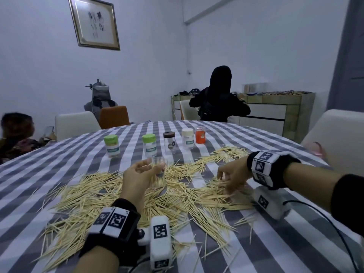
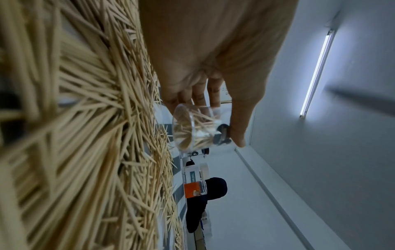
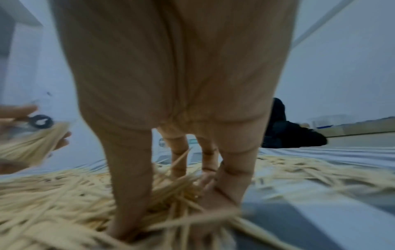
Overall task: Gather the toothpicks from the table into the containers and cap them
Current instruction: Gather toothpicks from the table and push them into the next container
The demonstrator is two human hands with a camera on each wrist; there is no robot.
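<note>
Clear jar (image 1: pixel 159 168): uncapped, partly filled with toothpicks, tilted, gripped by the curled fingers and thumb of the left hand (image 1: pixel 137 175) above the toothpick heap (image 1: pixel 122 196).

Toothpick heap: loose, spread across the checked table (image 1: pixel 285 249).

Right hand (image 1: pixel 233 175): right of the clear jar, fingers curled down into the heap, pinching a bunch of toothpicks.

Row behind the clear jar, left to right:
- green-capped jar (image 1: pixel 112 145), capped
- second green-capped jar (image 1: pixel 149 145), capped
- dark-lidded clear jar (image 1: pixel 169 143), capped
- white-capped jar (image 1: pixel 187 138), capped
- orange jar (image 1: pixel 200 134); contents cannot be told.
</note>
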